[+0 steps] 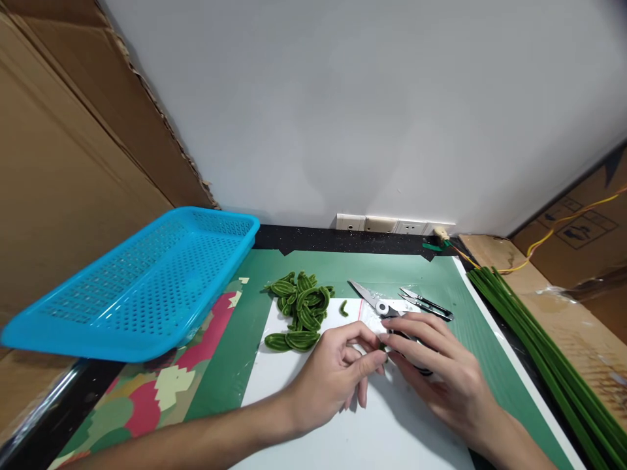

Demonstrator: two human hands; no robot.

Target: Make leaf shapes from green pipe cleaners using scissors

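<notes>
Above a white sheet [318, 424], my left hand [337, 369] closes thumb and index finger on a small dark green bit of chenille stem [383, 347], mostly hidden by fingers. My right hand [435, 356] meets it there, its fingertips pinched at the same bit. Grey-bladed scissors [365, 295] lie partly under my right hand, dark handles mostly covered. Beyond them rests a pair of small black thread snips [427, 305]. A pile of looped green chenille leaves [301, 303] sits left of my hands, and one short curved green piece [343, 308] lies apart on the sheet.
A blue perforated basket [147, 352] stands at the left by cardboard [63, 130]. Long green chenille stems [539, 352] lie along the right edge. A green mat [220, 365] covers the table. Sockets [382, 224] and a yellow cable [539, 245] are at the back.
</notes>
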